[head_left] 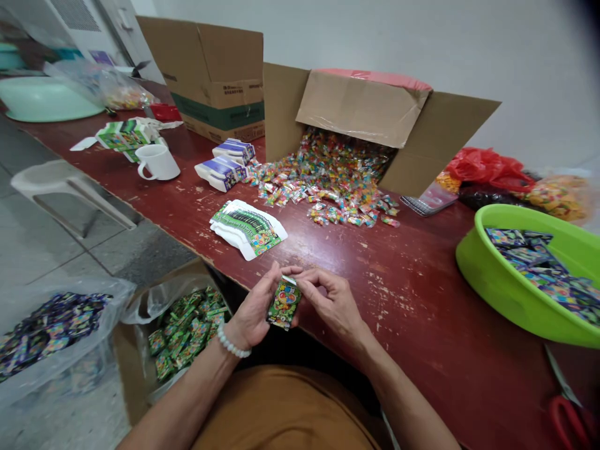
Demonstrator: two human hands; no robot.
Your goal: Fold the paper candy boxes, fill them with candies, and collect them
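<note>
My left hand [255, 312] and my right hand [328, 300] meet at the near edge of the red table [412, 294], both closed on a small green printed box [284, 303]. The left hand, with a white bead bracelet on its wrist, cradles the box from below. The right hand's fingers pinch the box's top flap. Just beyond my hands lies a fanned stack of flat green box blanks [247, 227]. Farther back, a tipped cardboard carton [375, 119] spills a heap of small colourful wrapped candies [328, 181] onto the table.
A green basin [510, 281] with dark packets sits at right, red scissors [569, 419] near it. A white mug [157, 162], purple box stacks [225, 164], green box stacks [122, 134] and a second carton [215, 75] stand at left. On the floor stand a box of filled green packets [187, 331] and a plastic bag [47, 331].
</note>
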